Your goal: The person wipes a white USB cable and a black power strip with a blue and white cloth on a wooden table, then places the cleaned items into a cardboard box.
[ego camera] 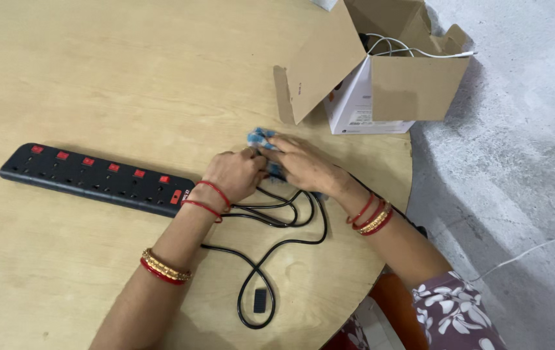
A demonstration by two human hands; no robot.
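Head camera view, looking down on a round light wooden table (96,78) where a person's two bare hands meet near the far right edge. Left hand (235,174) and right hand (303,165) are pressed close together, fingertips touching around a small blue object (261,137) that peeks out just beyond them; it looks like crumpled cloth or plastic, but most of it is hidden, so its kind cannot be told. Both hands have their fingers curled in and closed around this blue object, the left from the left side, the right from above and the right. Each wrist wears red thread and red and gold bangles, and the right arm ends in a sleeve with a white flower print. From under the hands a thin black cable (277,223) runs toward the person in several loose loops across the table, with a small black rectangular piece (260,301) lying inside the nearest loop. Just left of the left wrist lies a long black power strip (96,178) with a row of red switches, stretching away to the left and touching the forearm at its right end. Beyond the hands, near the table's far right edge, stands an open brown cardboard box (381,71) with its flaps up, a white box and white cables inside it. Right of the table is grey concrete floor (517,162), crossed by a thin white wire.
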